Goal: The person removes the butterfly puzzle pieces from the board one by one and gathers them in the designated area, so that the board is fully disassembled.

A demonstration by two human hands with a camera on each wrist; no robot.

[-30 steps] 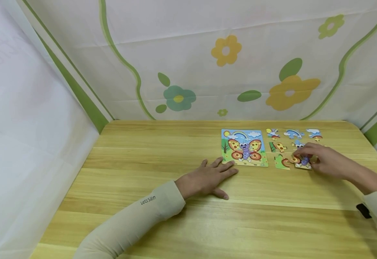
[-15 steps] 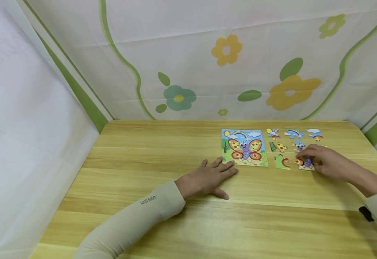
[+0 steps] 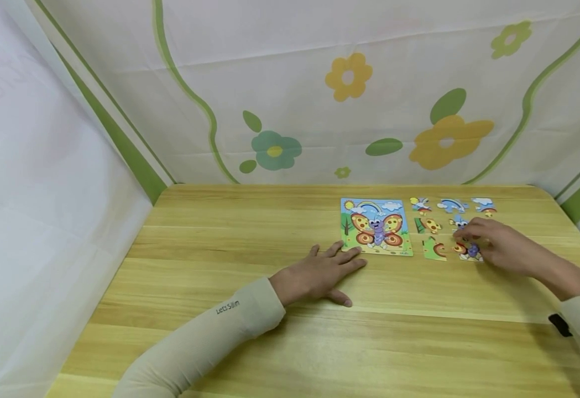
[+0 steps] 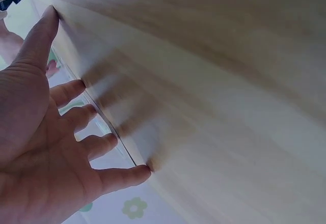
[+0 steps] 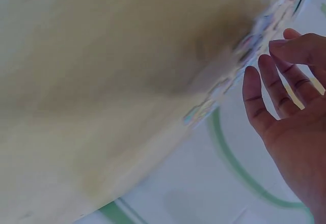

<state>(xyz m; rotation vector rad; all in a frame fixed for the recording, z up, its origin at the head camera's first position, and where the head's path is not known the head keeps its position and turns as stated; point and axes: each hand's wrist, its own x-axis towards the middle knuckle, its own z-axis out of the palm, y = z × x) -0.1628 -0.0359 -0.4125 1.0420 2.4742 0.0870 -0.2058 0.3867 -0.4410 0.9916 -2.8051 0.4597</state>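
Note:
A jigsaw piece with a purple butterfly body (image 3: 471, 252) lies in the bottom row of loose pieces. My right hand (image 3: 508, 249) hovers over its right side, hiding part of it and its neighbours. In the right wrist view the fingers (image 5: 253, 94) are loosely bent and nothing shows between them and the thumb. My left hand (image 3: 314, 275) rests on the table with fingers spread, its fingertips at the lower left edge of the butterfly picture board (image 3: 376, 228). The left wrist view shows these fingertips (image 4: 142, 172) touching the wood.
Several loose jigsaw pieces lie in rows right of the board, among them a rainbow piece (image 3: 452, 205), a cloud piece (image 3: 482, 205) and a green corner piece (image 3: 434, 249). The wooden table (image 3: 369, 342) meets a flowered cloth wall (image 3: 304, 99) at the back.
The purple-bodied piece, gripped and tilted a second ago, has shifted slightly right and now lies flat. My right hand has let go and risen a little. The left hand has not moved.

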